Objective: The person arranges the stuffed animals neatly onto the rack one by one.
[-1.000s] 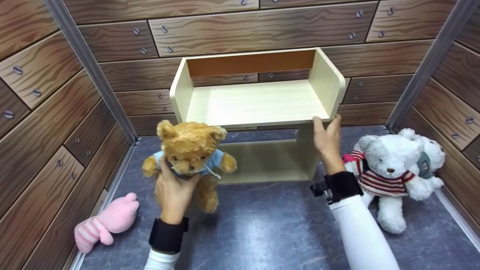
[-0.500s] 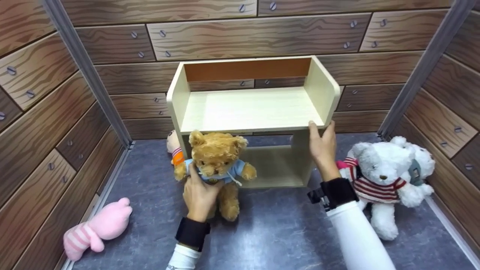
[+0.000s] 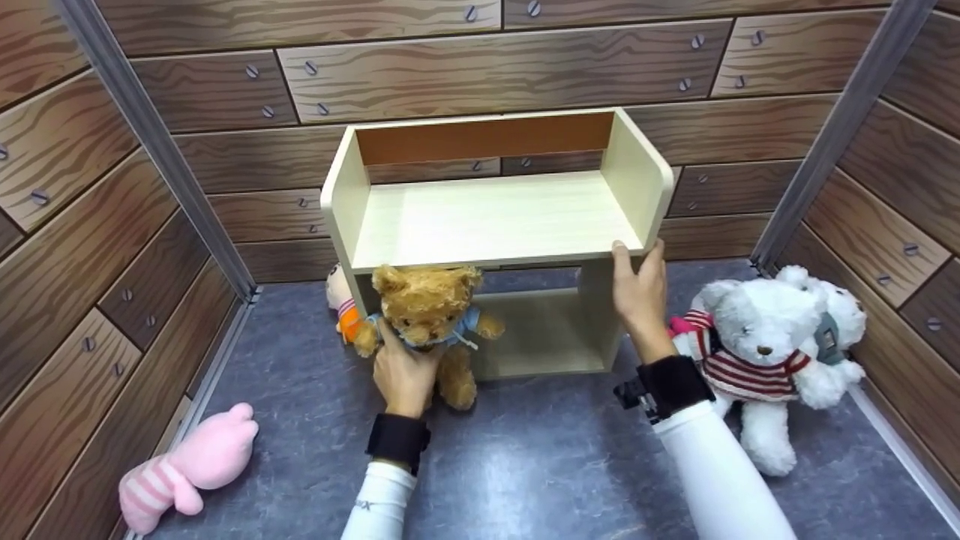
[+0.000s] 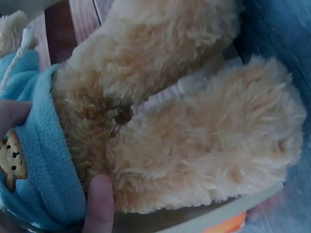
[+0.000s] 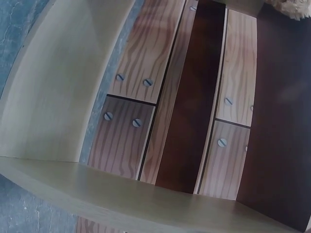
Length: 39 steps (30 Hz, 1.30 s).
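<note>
A brown teddy bear [image 3: 429, 304] in a light-blue hoodie stands upright before the left part of a small pale wooden shelf [image 3: 487, 217]. My left hand [image 3: 405, 379] grips the bear round its body from the front. In the left wrist view, fingers touch the blue hoodie [image 4: 46, 150], and the furry legs [image 4: 204, 150] point away from the hand. The bear's back is hidden, so I cannot tell how far it is inside the lower compartment. My right hand [image 3: 640, 300] holds the shelf's right side, thumb at the front edge of the upper board.
A pink striped plush toy [image 3: 191, 465] lies at left. A doll in orange [image 3: 348, 319] is partly hidden behind the shelf's left side. White bears, one in a striped sweater [image 3: 761, 352], sit at right. Wood-patterned walls [image 3: 480, 71] enclose the dark floor [image 3: 525, 457].
My left hand has carried the bear rightward, then further in toward the shelf's lower opening. The doll at the shelf's left has come into view. My right hand keeps its hold on the shelf.
</note>
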Motion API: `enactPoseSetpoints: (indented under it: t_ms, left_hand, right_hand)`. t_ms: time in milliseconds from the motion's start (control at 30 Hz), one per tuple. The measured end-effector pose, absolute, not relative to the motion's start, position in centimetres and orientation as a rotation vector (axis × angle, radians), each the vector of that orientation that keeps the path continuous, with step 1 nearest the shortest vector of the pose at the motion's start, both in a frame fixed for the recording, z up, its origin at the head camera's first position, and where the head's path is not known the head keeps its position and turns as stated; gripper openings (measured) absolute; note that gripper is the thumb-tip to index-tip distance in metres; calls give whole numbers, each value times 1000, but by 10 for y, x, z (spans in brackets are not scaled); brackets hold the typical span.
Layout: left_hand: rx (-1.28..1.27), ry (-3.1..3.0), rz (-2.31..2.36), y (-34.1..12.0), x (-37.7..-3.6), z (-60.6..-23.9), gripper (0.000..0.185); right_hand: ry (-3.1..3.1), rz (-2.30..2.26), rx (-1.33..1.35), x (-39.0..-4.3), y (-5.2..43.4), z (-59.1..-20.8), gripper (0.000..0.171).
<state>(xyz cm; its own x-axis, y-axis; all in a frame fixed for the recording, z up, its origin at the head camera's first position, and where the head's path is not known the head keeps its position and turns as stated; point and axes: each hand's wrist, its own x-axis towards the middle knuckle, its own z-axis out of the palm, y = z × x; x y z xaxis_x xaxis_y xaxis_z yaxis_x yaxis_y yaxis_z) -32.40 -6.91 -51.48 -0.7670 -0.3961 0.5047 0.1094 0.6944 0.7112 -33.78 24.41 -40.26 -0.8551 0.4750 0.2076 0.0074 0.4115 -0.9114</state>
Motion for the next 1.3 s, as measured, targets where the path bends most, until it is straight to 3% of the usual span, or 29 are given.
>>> enactPoseSetpoints:
  t_ms: [467,1067,1300]
  left_hand:
    - [224,-2357,-1054,-58,-373,-505,101]
    - [121,-2354,-1237,-67,-409,-513,101]
    - [201,-2410,-1351,-66,-428,-508,90]
  right_hand:
    - [-2198,1455,-432,-341,248,-400,85]
    - [-2175,1424,-413,-338,242,-410,76]
    - [-2166,1415,-405,-338,243,-405,75]
